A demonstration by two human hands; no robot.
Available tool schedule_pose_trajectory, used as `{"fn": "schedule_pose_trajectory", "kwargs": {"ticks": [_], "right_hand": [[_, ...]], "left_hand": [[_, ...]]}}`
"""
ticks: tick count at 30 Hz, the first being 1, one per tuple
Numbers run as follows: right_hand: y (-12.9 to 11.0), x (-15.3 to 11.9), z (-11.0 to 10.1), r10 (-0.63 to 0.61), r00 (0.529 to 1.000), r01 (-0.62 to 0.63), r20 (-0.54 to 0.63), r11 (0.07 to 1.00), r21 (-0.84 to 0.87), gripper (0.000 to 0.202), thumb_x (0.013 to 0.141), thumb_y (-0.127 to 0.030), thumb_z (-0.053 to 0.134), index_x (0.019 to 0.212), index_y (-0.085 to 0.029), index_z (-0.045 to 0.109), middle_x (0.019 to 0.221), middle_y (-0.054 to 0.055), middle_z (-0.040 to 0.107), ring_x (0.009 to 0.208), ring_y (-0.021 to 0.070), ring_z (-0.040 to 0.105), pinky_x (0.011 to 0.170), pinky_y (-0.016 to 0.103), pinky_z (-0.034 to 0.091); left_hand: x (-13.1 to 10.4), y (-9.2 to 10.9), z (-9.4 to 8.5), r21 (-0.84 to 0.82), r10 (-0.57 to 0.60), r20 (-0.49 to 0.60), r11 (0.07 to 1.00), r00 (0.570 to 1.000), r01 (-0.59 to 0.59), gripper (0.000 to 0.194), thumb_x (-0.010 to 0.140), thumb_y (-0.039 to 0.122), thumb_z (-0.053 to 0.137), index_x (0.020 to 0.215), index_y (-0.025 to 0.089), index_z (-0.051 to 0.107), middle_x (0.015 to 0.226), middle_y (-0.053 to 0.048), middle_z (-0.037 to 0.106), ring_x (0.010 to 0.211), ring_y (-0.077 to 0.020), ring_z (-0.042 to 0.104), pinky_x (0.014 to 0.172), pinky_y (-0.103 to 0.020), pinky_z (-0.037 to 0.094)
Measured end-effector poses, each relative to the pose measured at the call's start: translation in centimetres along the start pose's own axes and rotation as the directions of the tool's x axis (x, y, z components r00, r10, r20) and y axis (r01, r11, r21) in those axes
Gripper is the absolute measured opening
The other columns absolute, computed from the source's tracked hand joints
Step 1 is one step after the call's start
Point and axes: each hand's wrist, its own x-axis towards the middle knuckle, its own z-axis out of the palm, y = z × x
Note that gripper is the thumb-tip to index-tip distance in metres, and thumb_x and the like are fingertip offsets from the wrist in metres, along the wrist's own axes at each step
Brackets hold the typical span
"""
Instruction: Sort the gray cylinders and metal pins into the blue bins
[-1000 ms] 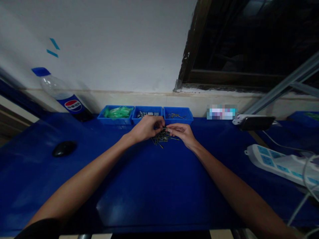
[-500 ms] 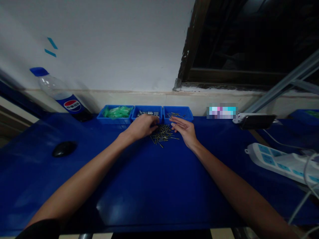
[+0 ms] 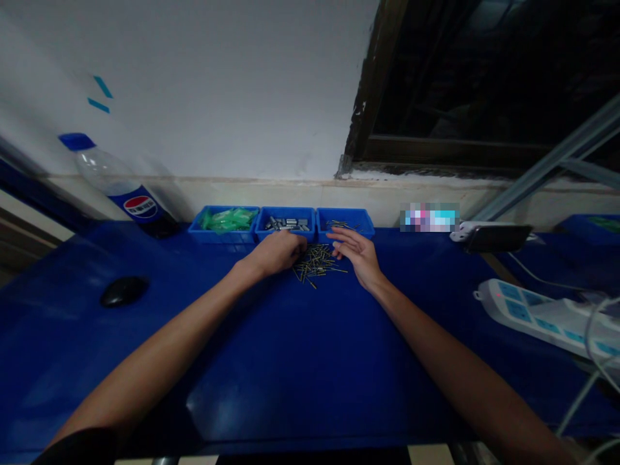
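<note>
A loose pile of thin metal pin-like pieces with brassy bodies lies on the blue tabletop. At the pile's left edge is my left hand, its fingers curled downward and closed; what they grip, if anything, is hidden. My right hand hovers at the pile's right side with fingers stretched out and apart, and no piece shows in it. Behind it, the right blue bin holds some thin pieces like those in the pile. The middle blue bin contains silvery metal cylinders.
The left blue bin holds green plastic bags. A cola bottle and a black mouse are on the left. Toward the right are a phone on a white stand, a power strip and cables.
A thin piece that was at my right fingertips by the right bin no longer shows there, and those fingers have spread. My left fingers have curled down at the pile.
</note>
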Motion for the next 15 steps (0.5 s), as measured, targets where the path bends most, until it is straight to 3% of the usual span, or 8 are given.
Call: {"fn": "schedule_pose_trajectory", "kwargs": {"ticks": [5,12,15], "right_hand": [[0.2,0.0,-0.1,-0.006,1.0,0.006,0.006,1.0,-0.002,0.04,0.082,-0.038,0.079,0.12,-0.027,0.075,0.119,0.008,0.079,0.071,0.0162,0.068,0.064,0.034,0.053],[-0.2,-0.1,0.1,0.016,0.998,-0.014,0.055,1.0,-0.027,0.031,0.083,-0.04,0.08,0.111,-0.026,0.079,0.092,0.005,0.081,0.066,0.0157,0.067,0.065,0.033,0.054],[-0.4,-0.1,0.3,0.017,0.993,-0.011,0.113,0.998,-0.06,0.031,0.081,-0.039,0.082,0.109,-0.027,0.08,0.09,0.004,0.08,0.07,0.0168,0.069,0.068,0.034,0.056]], "left_hand": [[-0.1,0.3,-0.8,-0.01,0.007,-0.012,1.0,1.0,-0.007,0.03,0.082,0.008,0.057,0.103,0.018,0.075,0.087,-0.007,0.077,0.077,-0.0204,0.07,0.071,-0.03,0.049],[0.2,0.6,-1.0,-0.303,0.065,-0.236,0.943,0.97,-0.137,0.026,0.085,0.015,0.062,0.109,0.014,0.073,0.092,-0.007,0.077,0.08,-0.0163,0.071,0.077,-0.029,0.055],[0.1,1.3,-1.0,-0.395,0.059,-0.311,0.9,0.949,-0.185,0.025,0.083,0.017,0.064,0.107,0.014,0.072,0.096,-0.007,0.077,0.08,-0.0154,0.071,0.078,-0.029,0.057]]}}
